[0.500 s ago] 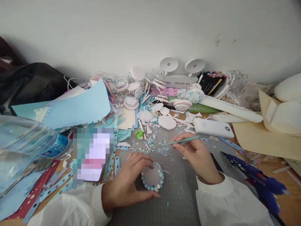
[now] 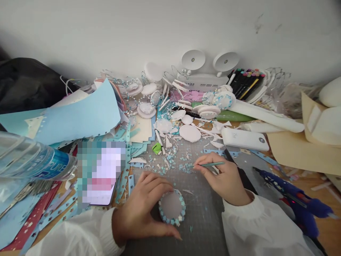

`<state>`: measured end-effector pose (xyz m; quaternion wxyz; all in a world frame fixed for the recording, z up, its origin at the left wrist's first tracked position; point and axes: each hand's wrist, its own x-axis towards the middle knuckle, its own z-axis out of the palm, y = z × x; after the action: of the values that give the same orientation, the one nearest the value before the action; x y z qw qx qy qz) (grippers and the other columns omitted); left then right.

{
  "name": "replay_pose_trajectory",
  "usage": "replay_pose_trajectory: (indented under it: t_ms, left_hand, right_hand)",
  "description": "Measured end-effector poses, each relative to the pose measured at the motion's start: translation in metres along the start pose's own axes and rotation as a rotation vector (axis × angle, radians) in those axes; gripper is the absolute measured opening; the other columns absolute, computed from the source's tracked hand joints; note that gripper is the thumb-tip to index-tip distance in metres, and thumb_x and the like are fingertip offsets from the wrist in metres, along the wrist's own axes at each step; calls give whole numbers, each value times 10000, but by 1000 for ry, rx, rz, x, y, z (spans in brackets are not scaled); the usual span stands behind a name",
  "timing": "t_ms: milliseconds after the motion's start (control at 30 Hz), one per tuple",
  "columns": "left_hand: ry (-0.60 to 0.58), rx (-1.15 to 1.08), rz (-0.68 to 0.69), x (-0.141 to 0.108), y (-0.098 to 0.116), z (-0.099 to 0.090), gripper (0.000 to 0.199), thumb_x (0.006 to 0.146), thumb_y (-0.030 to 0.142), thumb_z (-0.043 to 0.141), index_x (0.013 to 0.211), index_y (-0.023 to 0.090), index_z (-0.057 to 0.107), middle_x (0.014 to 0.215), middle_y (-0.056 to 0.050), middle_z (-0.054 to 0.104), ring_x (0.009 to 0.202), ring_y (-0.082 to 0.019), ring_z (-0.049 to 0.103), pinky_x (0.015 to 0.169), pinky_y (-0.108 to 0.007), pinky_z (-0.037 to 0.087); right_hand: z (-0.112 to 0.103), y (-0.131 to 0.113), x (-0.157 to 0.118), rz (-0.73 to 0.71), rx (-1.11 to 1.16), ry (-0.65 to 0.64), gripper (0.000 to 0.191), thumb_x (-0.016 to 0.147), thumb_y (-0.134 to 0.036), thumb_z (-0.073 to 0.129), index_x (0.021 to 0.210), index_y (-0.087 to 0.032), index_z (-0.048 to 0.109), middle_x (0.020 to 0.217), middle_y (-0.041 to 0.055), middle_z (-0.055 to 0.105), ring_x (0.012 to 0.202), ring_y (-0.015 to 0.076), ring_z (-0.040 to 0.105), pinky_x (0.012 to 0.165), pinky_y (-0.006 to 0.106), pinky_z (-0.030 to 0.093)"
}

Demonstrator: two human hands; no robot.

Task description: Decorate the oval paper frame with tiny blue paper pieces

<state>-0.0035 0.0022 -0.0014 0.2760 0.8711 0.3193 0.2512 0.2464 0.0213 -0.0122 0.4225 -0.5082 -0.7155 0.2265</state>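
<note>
A round white disc (image 2: 172, 206) edged with small blue and white star pieces lies on the dark grey cutting mat (image 2: 204, 227). My left hand (image 2: 145, 208) curves around its left side, open, the index fingertip by the top rim and the thumb stretched out below it. Between the thumb and fingers of my right hand (image 2: 221, 176) is a pair of teal tweezers (image 2: 210, 164). Their tips point left into scattered tiny blue stars (image 2: 183, 166); whether they pinch one is too small to tell.
Left stand a water bottle (image 2: 37, 158) and a phone (image 2: 102, 177) among punched paper strips. White discs (image 2: 190, 133) and scraps crowd the back, near a marker set (image 2: 246, 83). Right lie a white power bank (image 2: 245, 139) and a blue glue gun (image 2: 295, 199).
The tweezers' tips have lowered into the loose stars, and their prongs look closer together. The disc sits slightly lower on the mat. The view has shifted a little.
</note>
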Motion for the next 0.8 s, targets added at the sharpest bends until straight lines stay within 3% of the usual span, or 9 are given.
replay_pose_trajectory:
  t_ms: [133,267,333,467,633,800]
  left_hand:
    - [33,-27,-4,-4,-2,-2,690,642,598,764,1173,212,549,1173,-130,649,1036,-303,596,915,-430,433]
    - [177,-109,-59,-9,-4,-1,174,889,196,577,1063,202,563,974,-59,664,902,-186,613,803,-299,475]
    - [264,-140,-86,-10,-4,0,127,900,93,508,957,194,559,830,-21,631,775,-142,589,715,-254,464]
    - [338,-170,-145,-9,-1,0,110,918,120,484,853,186,543,714,1,557,657,-125,526,611,-243,425]
    - [368,-174,-169,-9,0,-2,210,961,169,373,846,184,548,749,-36,572,714,-163,543,658,-292,430]
    - [393,-193,-188,-9,-3,-1,184,954,159,382,888,189,551,809,-39,570,769,-172,540,700,-302,423]
  right_hand:
    - [3,0,0,-51,-15,-9,104,862,-189,639,797,-232,571,789,-2,697,726,168,667,670,290,499]
    - [4,2,-1,-72,-19,-34,106,854,-187,656,820,-233,566,792,-1,688,733,162,658,665,284,500]
    - [5,4,-2,-91,-45,-55,98,859,-193,654,823,-231,572,797,7,684,738,161,654,674,289,500]
    - [7,4,-3,-135,-111,-57,88,867,-205,644,809,-226,583,810,29,683,745,170,651,678,303,501]
    - [9,0,-3,-142,-77,0,96,862,-203,638,778,-225,598,756,27,682,698,174,652,654,308,510]
    - [6,-4,1,-10,58,97,135,843,-251,673,731,-222,604,735,29,674,702,192,651,652,322,516]
